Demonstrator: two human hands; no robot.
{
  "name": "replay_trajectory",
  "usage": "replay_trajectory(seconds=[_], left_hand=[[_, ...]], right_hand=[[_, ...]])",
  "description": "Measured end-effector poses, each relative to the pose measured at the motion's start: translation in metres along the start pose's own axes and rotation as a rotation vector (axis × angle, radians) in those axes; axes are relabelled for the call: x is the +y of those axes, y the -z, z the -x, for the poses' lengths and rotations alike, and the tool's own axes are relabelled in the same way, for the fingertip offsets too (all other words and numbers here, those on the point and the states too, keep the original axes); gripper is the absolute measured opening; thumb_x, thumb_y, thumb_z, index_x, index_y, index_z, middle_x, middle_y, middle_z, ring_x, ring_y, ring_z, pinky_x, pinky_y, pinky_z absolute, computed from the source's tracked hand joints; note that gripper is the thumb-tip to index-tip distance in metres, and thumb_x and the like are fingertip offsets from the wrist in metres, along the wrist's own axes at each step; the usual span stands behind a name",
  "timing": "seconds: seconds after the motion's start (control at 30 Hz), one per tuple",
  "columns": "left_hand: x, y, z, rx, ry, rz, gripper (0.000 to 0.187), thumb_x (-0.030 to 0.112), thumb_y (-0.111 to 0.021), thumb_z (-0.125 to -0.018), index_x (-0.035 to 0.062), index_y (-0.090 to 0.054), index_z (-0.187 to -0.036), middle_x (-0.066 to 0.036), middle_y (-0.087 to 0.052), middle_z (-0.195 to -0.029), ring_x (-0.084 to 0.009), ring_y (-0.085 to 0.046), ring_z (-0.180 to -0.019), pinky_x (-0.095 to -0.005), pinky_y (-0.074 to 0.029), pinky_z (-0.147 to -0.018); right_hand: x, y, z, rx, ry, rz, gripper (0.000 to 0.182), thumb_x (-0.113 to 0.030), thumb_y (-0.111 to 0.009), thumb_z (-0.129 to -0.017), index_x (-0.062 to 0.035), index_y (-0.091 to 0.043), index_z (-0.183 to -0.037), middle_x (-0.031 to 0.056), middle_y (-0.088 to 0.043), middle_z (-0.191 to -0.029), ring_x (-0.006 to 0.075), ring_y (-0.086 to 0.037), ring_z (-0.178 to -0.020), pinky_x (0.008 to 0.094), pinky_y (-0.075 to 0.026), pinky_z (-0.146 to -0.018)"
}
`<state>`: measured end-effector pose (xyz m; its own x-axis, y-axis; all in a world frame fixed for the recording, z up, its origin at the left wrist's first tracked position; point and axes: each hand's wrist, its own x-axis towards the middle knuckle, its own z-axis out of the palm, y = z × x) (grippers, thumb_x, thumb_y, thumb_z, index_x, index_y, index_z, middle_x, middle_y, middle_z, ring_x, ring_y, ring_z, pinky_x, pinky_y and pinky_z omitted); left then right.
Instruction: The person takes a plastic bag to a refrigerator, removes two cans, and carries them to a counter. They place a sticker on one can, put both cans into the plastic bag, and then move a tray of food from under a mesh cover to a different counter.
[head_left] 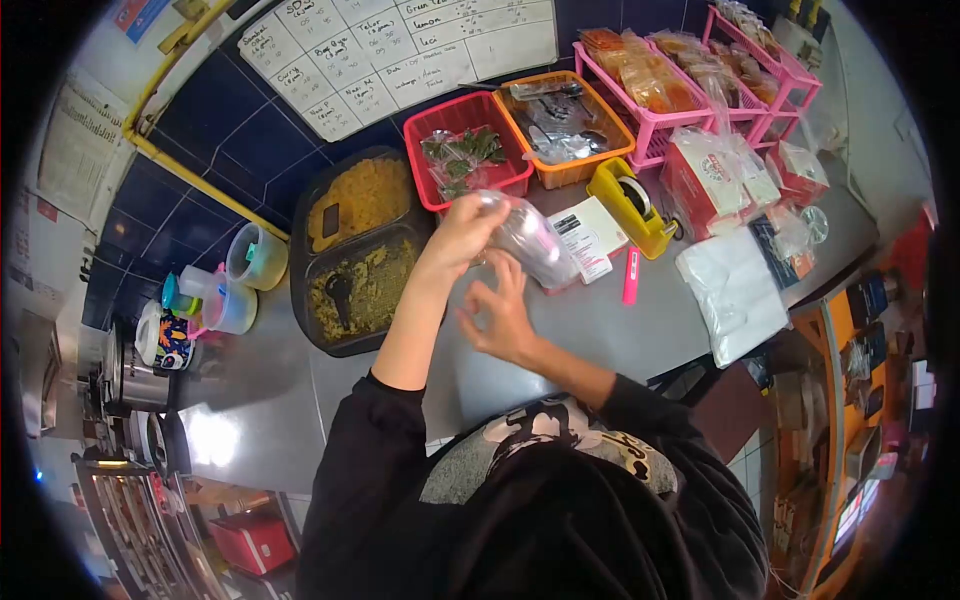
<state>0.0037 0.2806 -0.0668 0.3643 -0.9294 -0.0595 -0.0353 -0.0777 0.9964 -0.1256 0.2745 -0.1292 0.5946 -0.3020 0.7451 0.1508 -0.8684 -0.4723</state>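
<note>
My left hand (462, 232) is closed around the gathered top of a clear plastic bag (540, 245) with pinkish print, held above the counter. What the bag contains is hard to make out through the glare. Just below it, my right hand (500, 312) has its fingers bent and apart, its fingertips close to the left hand; I see nothing in it. A stack of white printed labels (590, 232) lies beside the bag, and a pink marker (631, 275) is to the right of them.
Left of my arms stands a black two-part food tray (300, 270). Behind are a red basket (415, 140) with bagged leaves and an orange basket (625, 145). A yellow tape dispenser (650, 235), pink racks (645, 130) and a white plastic stack (735, 295) stand rightward.
</note>
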Motion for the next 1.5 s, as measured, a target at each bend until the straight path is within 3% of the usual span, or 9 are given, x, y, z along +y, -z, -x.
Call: replay_trajectory(seconds=[0.33, 0.57, 0.67, 0.77, 0.87, 1.0, 1.03, 1.23, 1.5], left_hand=[[0.072, 0.03, 0.065, 0.083, -0.407, -0.766, 0.019, 0.024, -0.074, -0.071, 0.0074, -0.071, -0.08, -0.005, -0.061, -0.071, -0.0067, -0.048, -0.07, -0.0275, -0.039, -0.056], [0.035, -0.012, 0.099, -0.002, -0.316, 0.091, 0.016, 0.02, -0.054, -0.089, 0.0047, -0.057, -0.094, -0.003, -0.058, -0.098, -0.0106, -0.05, -0.083, -0.028, -0.039, -0.082], [0.005, -0.029, 0.118, 0.195, -0.513, -0.422, 0.02, 0.019, -0.065, -0.08, 0.0063, -0.058, -0.094, -0.004, -0.053, -0.085, -0.017, -0.045, -0.083, -0.0305, -0.035, -0.077], [-0.008, -0.043, 0.131, 0.156, -0.505, -0.426, 0.025, 0.022, -0.067, -0.077, 0.0085, -0.059, -0.096, -0.003, -0.053, -0.083, -0.0205, -0.043, -0.084, -0.0335, -0.03, -0.077], [-0.005, -0.047, 0.134, 0.037, -0.573, -0.319, 0.02, 0.024, -0.069, -0.075, 0.0095, -0.061, -0.087, 0.0, -0.052, -0.078, -0.0192, -0.041, -0.082, -0.0327, -0.028, -0.075], [0.004, -0.043, 0.143, -0.205, -0.495, -0.198, 0.014, 0.022, -0.07, -0.075, 0.0107, -0.065, -0.083, 0.002, -0.058, -0.08, -0.0159, -0.045, -0.08, -0.0292, -0.033, -0.075], [0.011, -0.04, 0.149, -0.262, -0.426, -0.08, 0.014, 0.022, -0.07, -0.075, 0.011, -0.066, -0.082, 0.002, -0.058, -0.08, -0.0152, -0.046, -0.079, -0.0287, -0.034, -0.074], [0.01, -0.036, 0.171, -0.322, -0.418, -0.214, 0.019, 0.035, -0.072, -0.071, 0.0158, -0.07, -0.072, 0.005, -0.053, -0.076, -0.0106, -0.047, -0.086, -0.035, -0.025, -0.087], [0.004, -0.037, 0.19, 0.023, -0.596, -0.595, 0.018, 0.019, -0.076, -0.063, 0.0126, -0.067, -0.078, 0.002, -0.063, -0.077, -0.0171, -0.053, -0.077, -0.0302, -0.045, -0.068]], right_hand=[[-0.041, 0.056, -0.046, 0.254, -0.025, -0.175, 0.039, 0.003, -0.072, -0.061, -0.0074, -0.035, -0.063, 0.007, -0.057, -0.083, 0.0207, -0.045, -0.066, 0.0301, -0.037, -0.059], [-0.041, 0.062, -0.036, 0.457, -0.573, -1.224, 0.041, 0.006, -0.071, -0.069, -0.0086, -0.033, -0.079, 0.0021, -0.046, -0.079, 0.0104, -0.046, -0.073, 0.0242, -0.04, -0.066], [-0.032, 0.06, -0.014, 0.423, -0.565, -0.806, 0.042, 0.007, -0.07, -0.069, -0.0083, -0.032, -0.079, 0.0044, -0.051, -0.085, 0.0129, -0.047, -0.075, 0.0275, -0.042, -0.068], [-0.022, 0.066, -0.001, 0.303, -0.049, -0.496, 0.03, -0.003, -0.064, -0.077, -0.0047, -0.038, -0.089, 0.0131, -0.054, -0.092, 0.0154, -0.049, -0.084, 0.0291, -0.043, -0.073], [-0.037, 0.075, -0.016, 0.358, -0.354, -0.801, 0.033, -0.019, -0.058, -0.085, -0.001, -0.041, -0.107, 0.0149, -0.054, -0.102, 0.018, -0.048, -0.079, 0.0348, -0.044, -0.074], [-0.026, 0.09, -0.006, -0.325, -0.416, -0.926, 0.043, -0.04, -0.051, -0.087, 0.0001, -0.059, -0.098, 0.0164, -0.047, -0.115, 0.0185, -0.049, -0.085, 0.0352, -0.043, -0.078], [-0.036, 0.089, -0.005, -0.301, -0.393, -0.87, 0.041, -0.04, -0.056, -0.085, 0.0001, -0.065, -0.085, 0.0163, -0.045, -0.117, 0.0191, -0.05, -0.087, 0.0356, -0.042, -0.079], [-0.049, 0.094, 0.008, -0.471, -0.402, -1.199, 0.028, -0.026, -0.07, -0.076, -0.0013, -0.062, -0.086, 0.013, -0.039, -0.114, 0.02, -0.05, -0.092, 0.0367, -0.041, -0.082], [-0.053, 0.116, -0.026, -0.841, -0.081, -0.65, 0.023, 0.003, -0.07, -0.066, -0.0012, -0.058, -0.086, 0.0121, -0.04, -0.105, 0.0265, -0.054, -0.089, 0.0321, -0.047, -0.078]])
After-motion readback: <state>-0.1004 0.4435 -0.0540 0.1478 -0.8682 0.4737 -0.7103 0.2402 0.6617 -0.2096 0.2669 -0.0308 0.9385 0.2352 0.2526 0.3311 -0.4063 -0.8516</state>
